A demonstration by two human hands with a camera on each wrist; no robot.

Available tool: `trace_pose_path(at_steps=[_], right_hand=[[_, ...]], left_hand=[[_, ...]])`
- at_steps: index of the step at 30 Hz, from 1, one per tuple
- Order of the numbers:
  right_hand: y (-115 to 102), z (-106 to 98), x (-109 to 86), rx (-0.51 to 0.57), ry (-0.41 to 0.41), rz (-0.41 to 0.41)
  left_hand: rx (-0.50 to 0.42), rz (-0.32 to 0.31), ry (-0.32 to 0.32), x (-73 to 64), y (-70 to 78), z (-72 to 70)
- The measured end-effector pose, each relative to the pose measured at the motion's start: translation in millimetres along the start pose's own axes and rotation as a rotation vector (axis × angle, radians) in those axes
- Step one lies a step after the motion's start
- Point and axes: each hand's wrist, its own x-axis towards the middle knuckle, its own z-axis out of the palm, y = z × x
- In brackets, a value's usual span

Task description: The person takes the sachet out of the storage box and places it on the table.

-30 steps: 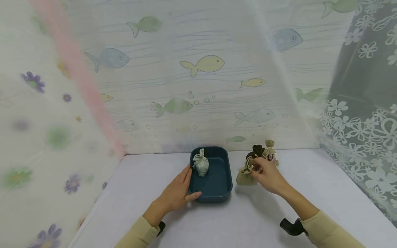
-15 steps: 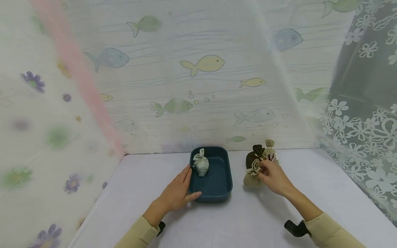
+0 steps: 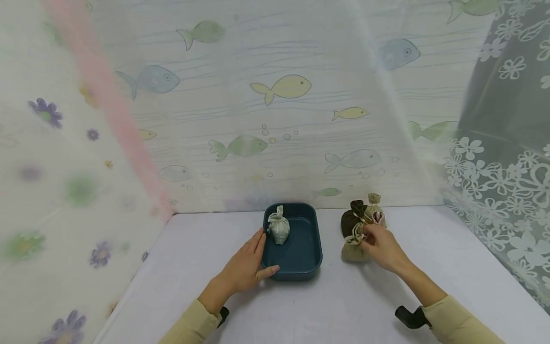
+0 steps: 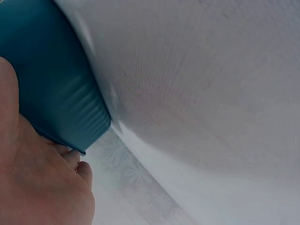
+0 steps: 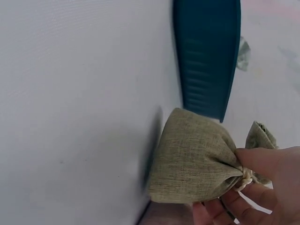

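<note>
My right hand (image 3: 384, 248) pinches the gathered neck of an olive-green cloth drawstring pouch (image 5: 192, 161), thumb on one side and fingers on the other. The pouch body hangs upright, close over the white table, right of a dark teal rectangular dish (image 3: 301, 258). A pale grey-green pouch (image 3: 280, 231) leans in the dish's far left corner. My left hand (image 3: 244, 265) rests against the dish's left side, fingers straight and thumb stretched along the near corner. In the left wrist view, its fingers lie by the rim of the dish (image 4: 61, 79).
Behind the held pouch stand a dark brown pouch (image 3: 350, 220) and a beige pouch (image 3: 375, 204), with a small dark-and-pink patterned one (image 3: 379, 219) partly hidden by my right hand. A fish-print curtain (image 3: 279, 143) hangs along the table's back edge.
My right hand has carried the olive-green pouch to the right, away from the dish and in front of the brown pouch. My left hand and the dish have stayed in place.
</note>
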Motion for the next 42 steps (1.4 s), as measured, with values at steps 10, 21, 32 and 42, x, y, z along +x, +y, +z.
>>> trace_pose_path(at_steps=[10, 21, 32, 42], right_hand=[[8.0, 4.7, -1.2, -0.01, 0.019, -0.014], [9.0, 0.1, -10.2, -0.012, 0.021, -0.012], [8.6, -10.4, -19.9, 0.012, 0.05, -0.022], [9.1, -14.6, -26.0, -0.02, 0.127, -0.087]], left_hand=[[0.012, -0.019, -0.019, -0.4, 3.0, -2.6], [0.003, -0.013, -0.019, 0.1, 0.0, 2.2], [-0.008, -0.013, -0.023, 0.7, 0.4, -0.1], [-0.009, 0.001, 0.007, 0.6, -0.9, 0.6]])
